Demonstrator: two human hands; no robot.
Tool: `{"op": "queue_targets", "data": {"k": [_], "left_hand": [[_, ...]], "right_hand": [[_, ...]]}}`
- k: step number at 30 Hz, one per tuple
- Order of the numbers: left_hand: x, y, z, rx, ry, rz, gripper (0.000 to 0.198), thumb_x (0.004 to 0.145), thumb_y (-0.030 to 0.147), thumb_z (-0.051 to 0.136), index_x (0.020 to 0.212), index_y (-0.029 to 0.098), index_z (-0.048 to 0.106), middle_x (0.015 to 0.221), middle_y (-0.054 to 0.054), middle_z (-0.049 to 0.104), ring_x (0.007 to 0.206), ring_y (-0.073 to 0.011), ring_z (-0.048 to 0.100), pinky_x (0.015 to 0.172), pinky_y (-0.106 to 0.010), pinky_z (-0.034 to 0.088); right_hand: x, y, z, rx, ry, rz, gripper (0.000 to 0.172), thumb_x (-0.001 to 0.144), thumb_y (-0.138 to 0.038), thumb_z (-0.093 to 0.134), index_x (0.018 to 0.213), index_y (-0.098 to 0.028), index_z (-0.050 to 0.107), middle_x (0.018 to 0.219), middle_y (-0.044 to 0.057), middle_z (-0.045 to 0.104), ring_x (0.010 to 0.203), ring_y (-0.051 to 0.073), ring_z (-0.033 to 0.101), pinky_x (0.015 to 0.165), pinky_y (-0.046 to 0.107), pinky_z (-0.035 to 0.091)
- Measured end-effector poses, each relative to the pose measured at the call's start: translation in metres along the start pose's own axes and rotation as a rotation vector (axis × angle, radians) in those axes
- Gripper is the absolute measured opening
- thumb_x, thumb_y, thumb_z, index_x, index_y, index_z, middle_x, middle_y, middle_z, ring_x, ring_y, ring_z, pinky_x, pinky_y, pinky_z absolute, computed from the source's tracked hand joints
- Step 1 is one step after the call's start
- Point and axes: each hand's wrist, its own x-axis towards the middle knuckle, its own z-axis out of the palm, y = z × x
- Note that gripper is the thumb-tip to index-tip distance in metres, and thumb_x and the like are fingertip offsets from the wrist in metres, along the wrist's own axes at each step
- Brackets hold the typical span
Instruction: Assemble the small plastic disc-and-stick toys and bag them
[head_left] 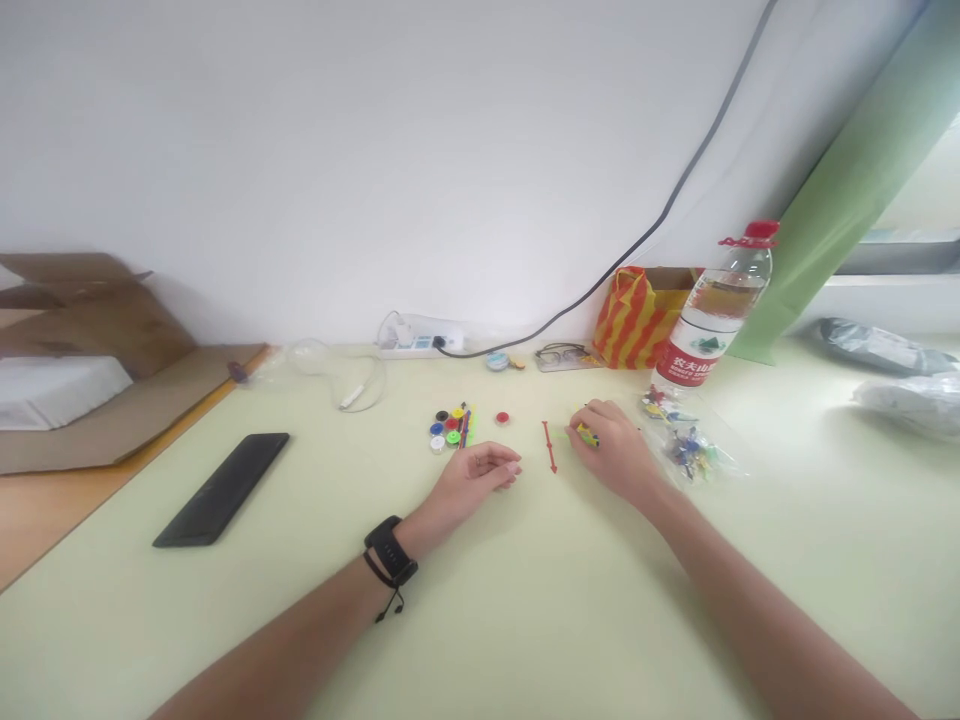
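Small yellow-green plastic piece (588,436) under right hand (609,440) fingertips; cannot tell if gripped. Left hand (474,480) relaxed, fingers half-curled. Thin red plastic stick (550,448) between hands.

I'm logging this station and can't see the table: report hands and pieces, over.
Left hand loosely curled, nothing visible in it. Right hand at yellow pieces, grip unclear. Red arrow-tipped stick lying between hands, nothing covering it.

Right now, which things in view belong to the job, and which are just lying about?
Likely the job's: yellow piece at the right hand, red stick, lone red disc, coloured discs, bagged parts.

Likely lying about: bottle, power strip, cardboard box, striped bag.
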Motion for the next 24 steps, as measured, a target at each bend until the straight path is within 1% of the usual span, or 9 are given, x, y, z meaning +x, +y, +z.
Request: {"op": "queue_targets", "data": {"k": [2,4,8,10,14,17,22,24], "left_hand": [[-0.001,0.002,0.001,-0.001,-0.002,0.002,0.031,0.081,0.043,0.08,0.097,0.017,0.074,0.091,-0.006,0.071,0.083,-0.0157,0.066,0.08,-0.029,0.052],[-0.002,0.004,0.002,0.007,-0.004,0.003,0.03,0.08,0.042,0.08,0.096,0.017,0.074,0.09,-0.005,0.071,0.084,-0.0159,0.066,0.08,-0.029,0.052],[-0.001,0.005,0.003,0.027,0.008,0.013,0.028,0.081,0.041,0.079,0.095,0.017,0.074,0.091,-0.006,0.072,0.085,-0.0167,0.066,0.081,-0.03,0.053],[0.001,0.004,0.003,0.043,0.017,0.013,0.028,0.08,0.04,0.08,0.094,0.017,0.074,0.091,-0.006,0.072,0.087,-0.0177,0.067,0.083,-0.031,0.053],[0.004,-0.003,0.0,0.053,-0.024,0.042,0.028,0.082,0.04,0.077,0.098,0.018,0.074,0.09,-0.006,0.073,0.088,-0.019,0.067,0.083,-0.032,0.054],[0.005,-0.006,-0.001,0.044,-0.021,0.073,0.027,0.083,0.041,0.076,0.097,0.018,0.074,0.09,-0.007,0.074,0.088,-0.0201,0.068,0.082,-0.034,0.054],[0.003,-0.003,0.001,0.041,-0.01,0.08,0.025,0.083,0.041,0.076,0.093,0.018,0.075,0.085,-0.006,0.073,0.082,-0.0182,0.067,0.078,-0.031,0.054],[0.002,-0.001,0.002,0.053,-0.001,0.074,0.025,0.083,0.04,0.077,0.094,0.018,0.075,0.088,-0.007,0.073,0.085,-0.0184,0.068,0.079,-0.031,0.054]], "right_hand": [[-0.002,-0.009,0.002,0.015,-0.065,-0.079,0.013,0.095,-0.02,0.056,0.087,-0.022,0.067,0.088,0.007,0.066,0.089,0.024,0.06,0.077,0.035,0.045],[-0.003,-0.014,0.005,0.005,-0.134,-0.125,0.016,0.096,-0.019,0.057,0.089,-0.022,0.071,0.087,0.007,0.066,0.088,0.024,0.059,0.078,0.035,0.044],[-0.005,-0.016,0.011,-0.051,-0.215,-0.128,0.017,0.095,-0.015,0.058,0.089,-0.022,0.073,0.087,0.006,0.067,0.089,0.024,0.057,0.079,0.035,0.043],[-0.004,-0.016,0.011,-0.068,-0.224,-0.116,0.017,0.094,-0.014,0.059,0.09,-0.022,0.073,0.088,0.006,0.067,0.089,0.024,0.057,0.08,0.035,0.043],[-0.002,-0.016,0.008,-0.074,-0.208,-0.113,0.017,0.097,-0.016,0.056,0.096,-0.021,0.072,0.09,0.006,0.068,0.09,0.025,0.056,0.082,0.036,0.043],[-0.002,-0.017,0.006,-0.075,-0.215,-0.12,0.018,0.098,-0.017,0.054,0.093,-0.022,0.07,0.088,0.006,0.066,0.088,0.025,0.055,0.081,0.037,0.043],[-0.002,-0.02,0.007,0.031,-0.249,-0.122,0.015,0.094,-0.012,0.055,0.087,-0.022,0.064,0.089,0.007,0.066,0.088,0.026,0.057,0.08,0.037,0.044],[-0.003,-0.024,0.006,0.075,-0.261,-0.138,0.016,0.095,-0.012,0.052,0.086,-0.021,0.06,0.089,0.007,0.065,0.088,0.025,0.057,0.08,0.037,0.045]]}}
